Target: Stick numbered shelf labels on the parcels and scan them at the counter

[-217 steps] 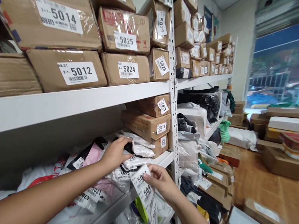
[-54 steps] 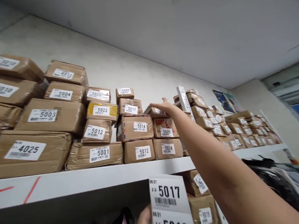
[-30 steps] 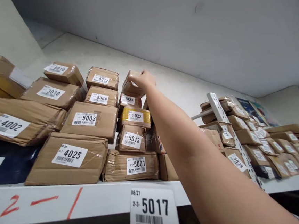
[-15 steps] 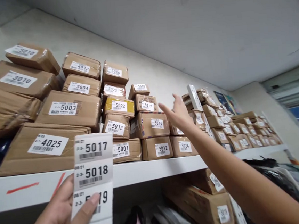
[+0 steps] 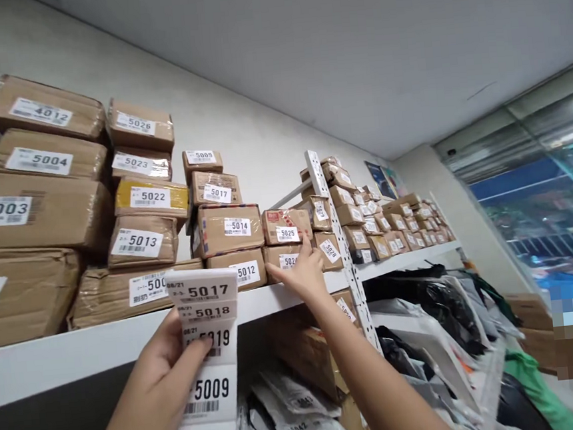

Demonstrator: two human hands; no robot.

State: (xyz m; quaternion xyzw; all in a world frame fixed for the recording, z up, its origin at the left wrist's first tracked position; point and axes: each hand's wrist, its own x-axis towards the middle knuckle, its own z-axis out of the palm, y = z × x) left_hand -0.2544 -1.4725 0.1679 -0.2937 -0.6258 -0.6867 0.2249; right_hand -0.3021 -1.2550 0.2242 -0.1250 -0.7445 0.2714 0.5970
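Observation:
My left hand (image 5: 166, 359) holds up a strip of white number labels (image 5: 206, 356) reading 5017, 5018, 5019, 5009 and 5010. My right hand (image 5: 302, 274) reaches to the upper shelf (image 5: 102, 348), fingers spread, touching the front of the brown box 5024 (image 5: 279, 259) just under box 5025 (image 5: 285, 226). Beside them stand boxes 5012 (image 5: 238, 269) and 5014 (image 5: 226, 228), with box 5017 (image 5: 213, 189) on top of 5014.
Taped brown boxes with number labels fill the upper shelf to the left (image 5: 35, 210) and past the white perforated upright (image 5: 338, 230) to the right (image 5: 392, 222). Plastic mail bags (image 5: 298, 408) and dark bags (image 5: 435, 309) lie on lower shelves. A window (image 5: 542, 219) is at right.
My right hand came down from the higher boxes to the front of box 5024. My left hand keeps the label strip raised. The view swung right.

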